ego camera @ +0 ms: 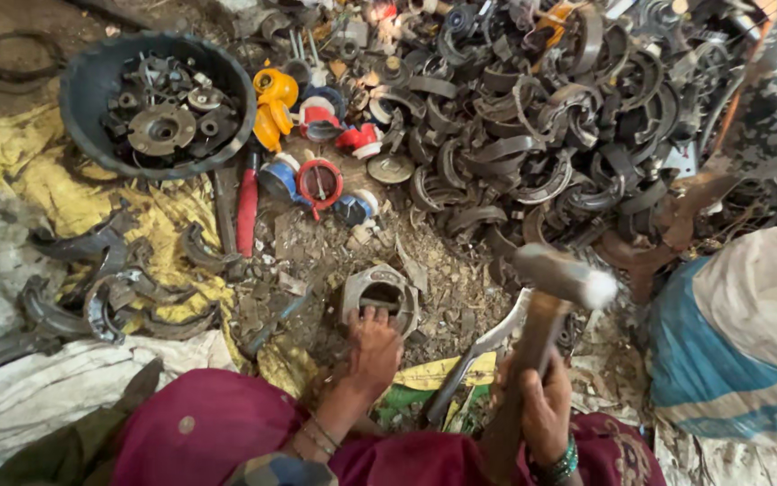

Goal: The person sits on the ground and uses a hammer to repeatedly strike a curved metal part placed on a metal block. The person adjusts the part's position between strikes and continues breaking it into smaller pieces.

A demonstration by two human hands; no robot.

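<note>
With the right hand [546, 409] clenched around a raised hammer [546, 301] and the left hand [373, 346] pressing fingers onto a metal ring [379, 292] on the ground, the large curved scrap pile [532, 135] beyond remains unprocessed.

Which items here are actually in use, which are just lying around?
In use:
left hand on round metal part
right hand gripping hammer

Lying about:
black tub of parts
heap of curved metal pieces
red-handled tool
yellow caps
</note>
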